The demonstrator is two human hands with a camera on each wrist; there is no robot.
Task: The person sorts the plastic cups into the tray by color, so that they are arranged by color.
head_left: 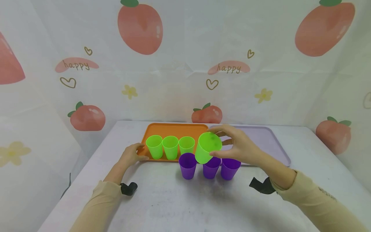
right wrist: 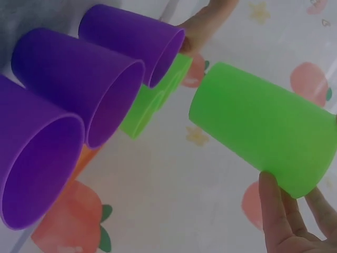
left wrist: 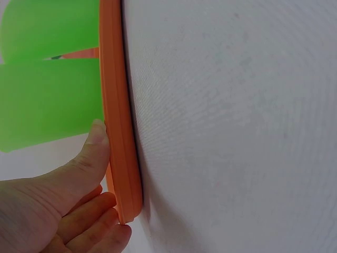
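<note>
The right hand (head_left: 233, 146) is partly spread, its thumb and fingers bent around the mouth end of 1 green cup (head_left: 206, 150), which it holds off the table, tilted, the mouth turned toward the palm. In the right wrist view that cup is apart from 3 purple cups (head_left: 211, 170). The left hand (head_left: 131, 156) grips the front left corner of the orange tray (head_left: 174, 129), thumb on the front rim and fingers around the left end.

Just beside the left hand, 3 more green cups (head_left: 171, 149) stand upright in a row along the tray's front part. The purple cups stand upright on the table (head_left: 162, 199) in front of the trays; the right 2 are closer together than the left 2. The lavender tray (head_left: 263, 141) lies to the right of the orange tray. Behind everything hangs a white cloth (head_left: 174, 83) printed with peaches, yellow flowers, hearts and "happy".
</note>
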